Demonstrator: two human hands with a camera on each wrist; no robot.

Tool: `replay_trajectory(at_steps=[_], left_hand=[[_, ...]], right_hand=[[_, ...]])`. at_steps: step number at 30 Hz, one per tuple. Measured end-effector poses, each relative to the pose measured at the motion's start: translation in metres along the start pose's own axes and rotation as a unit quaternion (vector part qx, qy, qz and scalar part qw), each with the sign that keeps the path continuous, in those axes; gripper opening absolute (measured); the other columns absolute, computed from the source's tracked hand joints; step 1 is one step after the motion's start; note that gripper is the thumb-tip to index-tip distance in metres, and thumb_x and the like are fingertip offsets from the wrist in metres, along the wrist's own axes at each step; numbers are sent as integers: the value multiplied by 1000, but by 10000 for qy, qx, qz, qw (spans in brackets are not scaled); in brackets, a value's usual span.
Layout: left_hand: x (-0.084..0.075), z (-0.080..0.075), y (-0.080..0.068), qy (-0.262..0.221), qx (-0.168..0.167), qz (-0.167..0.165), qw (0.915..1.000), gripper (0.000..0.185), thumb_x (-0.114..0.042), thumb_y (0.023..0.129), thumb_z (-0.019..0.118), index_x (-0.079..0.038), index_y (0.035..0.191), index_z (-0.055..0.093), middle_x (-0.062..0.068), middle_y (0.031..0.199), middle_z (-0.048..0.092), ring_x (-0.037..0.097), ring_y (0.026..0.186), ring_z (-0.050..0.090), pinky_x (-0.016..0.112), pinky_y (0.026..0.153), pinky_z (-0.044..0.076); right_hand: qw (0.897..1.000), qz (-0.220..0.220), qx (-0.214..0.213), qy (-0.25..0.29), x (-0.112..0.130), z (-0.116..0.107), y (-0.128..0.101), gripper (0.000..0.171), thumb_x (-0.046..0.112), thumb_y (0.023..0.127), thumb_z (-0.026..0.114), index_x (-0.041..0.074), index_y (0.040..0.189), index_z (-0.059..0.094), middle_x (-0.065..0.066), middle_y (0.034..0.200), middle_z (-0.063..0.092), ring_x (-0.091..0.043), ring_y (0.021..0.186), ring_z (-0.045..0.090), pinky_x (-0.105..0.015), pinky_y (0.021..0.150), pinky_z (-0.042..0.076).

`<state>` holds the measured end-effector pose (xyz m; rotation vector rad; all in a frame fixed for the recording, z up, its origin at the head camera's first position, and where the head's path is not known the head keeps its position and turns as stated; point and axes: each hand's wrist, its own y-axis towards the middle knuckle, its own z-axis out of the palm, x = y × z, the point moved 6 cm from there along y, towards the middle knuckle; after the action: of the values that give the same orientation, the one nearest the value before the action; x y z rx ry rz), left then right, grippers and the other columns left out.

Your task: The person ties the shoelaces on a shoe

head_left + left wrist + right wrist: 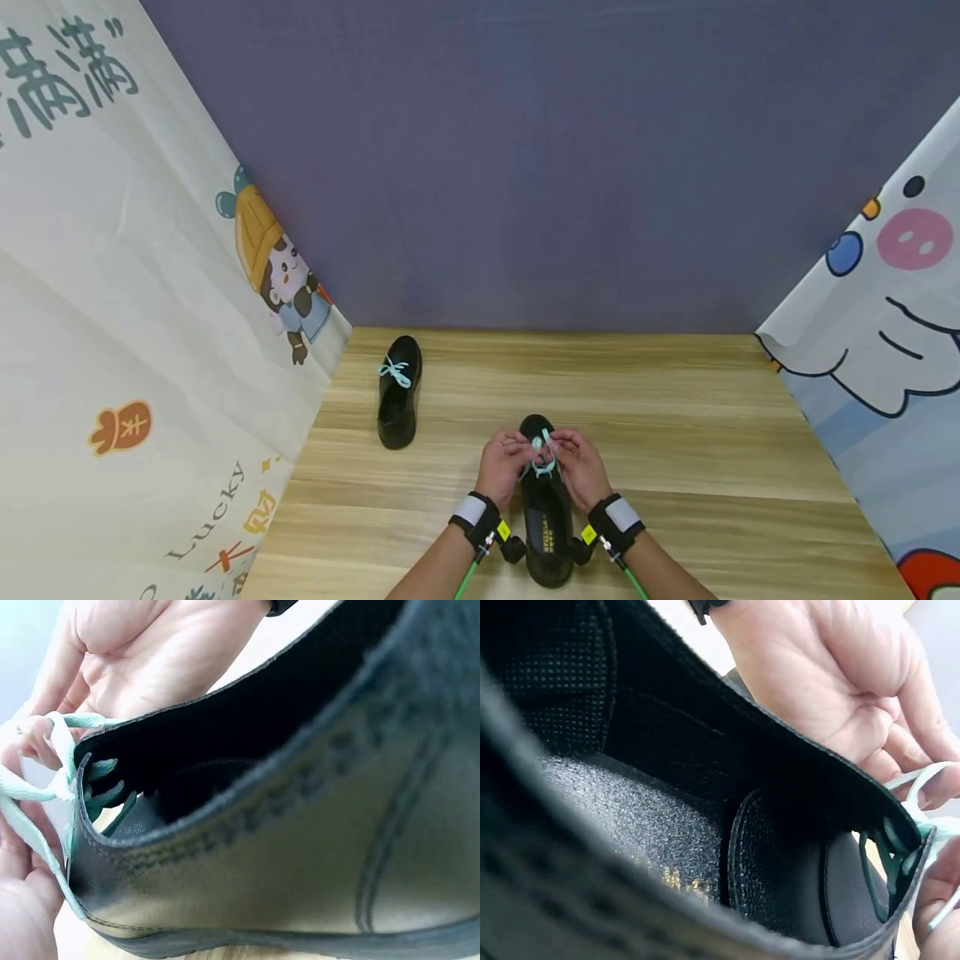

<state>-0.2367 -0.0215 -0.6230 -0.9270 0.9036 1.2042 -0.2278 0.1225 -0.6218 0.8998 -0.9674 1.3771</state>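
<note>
The pale-blue lace is pinched by both the left hand and the right hand, equally near; the black shoe is set lengthwise between them, toe ahead, heel behind.

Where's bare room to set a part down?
Free: wood surface right of the right hand, out to the printed sheet; also between the far shoe and left hand. Crowded: front of the near shoe, both hands pinching its laces.
</note>
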Motion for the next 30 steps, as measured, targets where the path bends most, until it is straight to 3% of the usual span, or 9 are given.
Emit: replay_trajectory(at_steps=[2, 6, 11, 18, 23, 30], left_hand=[[1, 0, 1, -57, -24, -34, 10000, 25, 14, 86, 67, 13, 108, 54, 7, 83, 74, 10, 73, 69, 20, 65, 50], [2, 1, 3, -146, -50, 10, 9999, 23, 12, 87, 67, 20, 108, 60, 9, 84, 75, 11, 72, 70, 22, 69, 54], [1, 2, 3, -74, -198, 131, 9997, 20, 9, 88, 69, 21, 103, 65, 5, 84, 73, 11, 73, 69, 22, 70, 54], [-2, 7, 2, 331, -259, 148, 9990, 19, 7, 87, 71, 18, 103, 68, 11, 96, 74, 10, 79, 68, 22, 73, 54], [-6, 9, 1, 797, -603, 40, 9950, 14, 4, 86, 75, 11, 98, 73, 13, 95, 75, 12, 82, 68, 22, 73, 54], [-18, 14, -4, 1337, -1053, 432, 9845, 8, 4, 83, 77, 7, 90, 77, 16, 88, 75, 14, 73, 69, 26, 67, 56]], right_hand=[[9999, 62, -91, -79, 0, -1, 0, 18, -10, 97, 53, -17, 114, 50, -4, 96, 62, -11, 85, 63, -21, 75, 53], [9992, 142, -260, -260, 1, -3, 1, 18, -9, 96, 55, -17, 113, 53, -5, 95, 63, -12, 85, 63, -22, 75, 53], [9958, 167, -431, -786, 4, -4, 1, 19, -4, 95, 61, -15, 111, 59, -6, 96, 65, -13, 84, 63, -23, 74, 52], [9855, -114, -302, -1665, 9, 0, -1, 18, -4, 95, 62, -13, 110, 64, -15, 100, 69, -10, 83, 67, -24, 77, 54], [9748, -341, -157, -2199, 11, 3, -1, 17, -9, 94, 61, -13, 110, 66, -21, 106, 69, -8, 85, 67, -24, 77, 56], [9579, -575, 75, -2812, 21, 15, -5, 22, -13, 92, 60, -12, 113, 55, -20, 98, 67, -20, 83, 68, -27, 72, 56]])
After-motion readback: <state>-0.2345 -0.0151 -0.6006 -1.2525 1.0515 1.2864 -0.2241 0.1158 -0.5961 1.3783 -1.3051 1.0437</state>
